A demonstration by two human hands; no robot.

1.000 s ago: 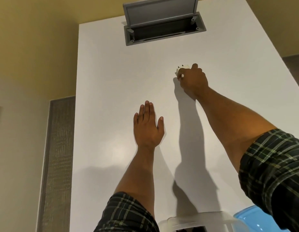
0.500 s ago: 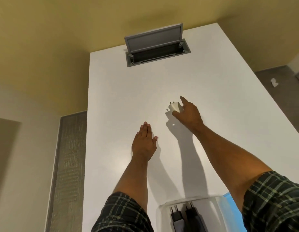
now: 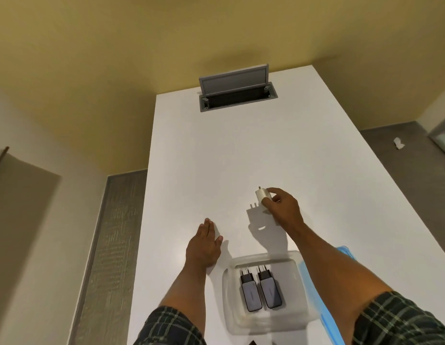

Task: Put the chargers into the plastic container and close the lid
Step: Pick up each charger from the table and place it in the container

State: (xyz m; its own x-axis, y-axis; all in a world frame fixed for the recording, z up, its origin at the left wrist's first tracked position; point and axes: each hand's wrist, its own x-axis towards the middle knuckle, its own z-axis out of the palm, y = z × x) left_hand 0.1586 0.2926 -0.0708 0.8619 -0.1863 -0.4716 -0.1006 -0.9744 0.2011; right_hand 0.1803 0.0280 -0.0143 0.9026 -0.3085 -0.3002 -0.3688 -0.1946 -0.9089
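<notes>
My right hand (image 3: 282, 207) grips a white charger (image 3: 261, 197) above the white table, its prongs pointing up and away from me. A clear plastic container (image 3: 301, 295) stands near the table's front edge, below that hand. Two dark grey chargers (image 3: 251, 292) (image 3: 269, 290) lie side by side inside it, prongs away from me. The blue lid (image 3: 346, 255) lies right of the container, mostly hidden under my right forearm. My left hand (image 3: 204, 247) rests flat on the table, left of the container, fingers together and holding nothing.
An open grey cable hatch (image 3: 237, 92) is set into the far end of the white table (image 3: 241, 150). Grey floor shows on both sides of the table, with a small white scrap (image 3: 398, 143) on it at the right.
My right hand has lifted the white charger off the table and pulled it back toward me and the container. The view has tilted down, so the container and its two chargers now show.
</notes>
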